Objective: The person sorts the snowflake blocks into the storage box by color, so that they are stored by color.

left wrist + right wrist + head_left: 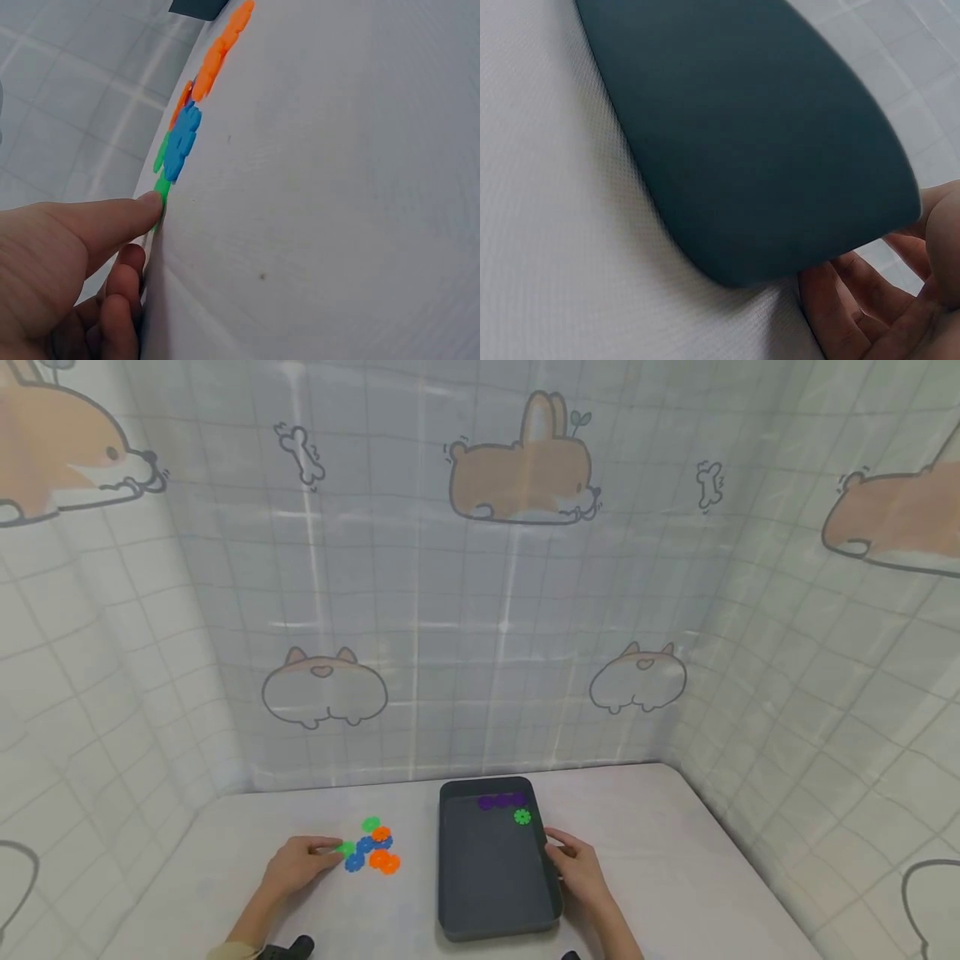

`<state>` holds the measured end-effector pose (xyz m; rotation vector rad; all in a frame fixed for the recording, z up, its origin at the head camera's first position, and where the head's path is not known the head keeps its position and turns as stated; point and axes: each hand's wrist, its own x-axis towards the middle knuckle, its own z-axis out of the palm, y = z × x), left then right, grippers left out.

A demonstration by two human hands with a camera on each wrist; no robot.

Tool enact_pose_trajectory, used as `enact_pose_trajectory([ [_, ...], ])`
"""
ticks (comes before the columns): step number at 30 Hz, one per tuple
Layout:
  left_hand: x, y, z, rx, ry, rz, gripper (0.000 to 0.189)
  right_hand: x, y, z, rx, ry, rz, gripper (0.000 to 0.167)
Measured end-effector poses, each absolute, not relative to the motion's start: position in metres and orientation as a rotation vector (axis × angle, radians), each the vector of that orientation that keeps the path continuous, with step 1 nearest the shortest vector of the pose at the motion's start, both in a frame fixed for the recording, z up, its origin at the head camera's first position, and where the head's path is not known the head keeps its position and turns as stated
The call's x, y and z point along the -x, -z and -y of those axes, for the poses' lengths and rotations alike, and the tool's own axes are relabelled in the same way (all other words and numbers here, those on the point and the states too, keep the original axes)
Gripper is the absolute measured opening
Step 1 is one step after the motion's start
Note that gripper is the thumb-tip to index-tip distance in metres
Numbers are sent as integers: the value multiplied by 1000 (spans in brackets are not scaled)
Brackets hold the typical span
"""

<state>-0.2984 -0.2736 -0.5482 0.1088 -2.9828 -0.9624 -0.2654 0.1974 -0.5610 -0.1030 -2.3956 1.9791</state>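
Observation:
On the white table, my left hand [298,863] is at the left edge of a loose group of flower-shaped plastic discs. Its thumb and fingers pinch a green disc [346,850], partly hidden by the thumb in the left wrist view. Close by lie another green disc [371,824], blue discs [355,862] and orange discs [388,863], some overlapping. My right hand [581,870] holds the right side wall of a dark grey rectangular tray [495,885], thumb by the rim and fingers against the outside. Inside the tray, purple discs [502,800] form a row at the far end, with one green disc [522,817] below them.
A pale grid-patterned curtain [465,610] with cartoon animals hangs behind the table and along both sides. White cloth [645,843] covers the tabletop. Dark strap ends [300,947] show near the bottom edge.

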Motion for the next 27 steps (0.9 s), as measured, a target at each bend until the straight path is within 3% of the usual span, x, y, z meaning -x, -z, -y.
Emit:
enact_pose_trajectory([
  [12, 298, 557, 272, -220, 1103, 2886, 35, 265, 559, -197, 103, -1949, 2421, 41],
  [20, 293, 557, 270, -302, 1224, 2779, 24, 265, 559, -198, 130, -1923, 2436, 39],
  [27, 290, 553, 271, -379, 1525, 2610, 38, 266, 560, -198, 96, -1916, 2415, 40],
])
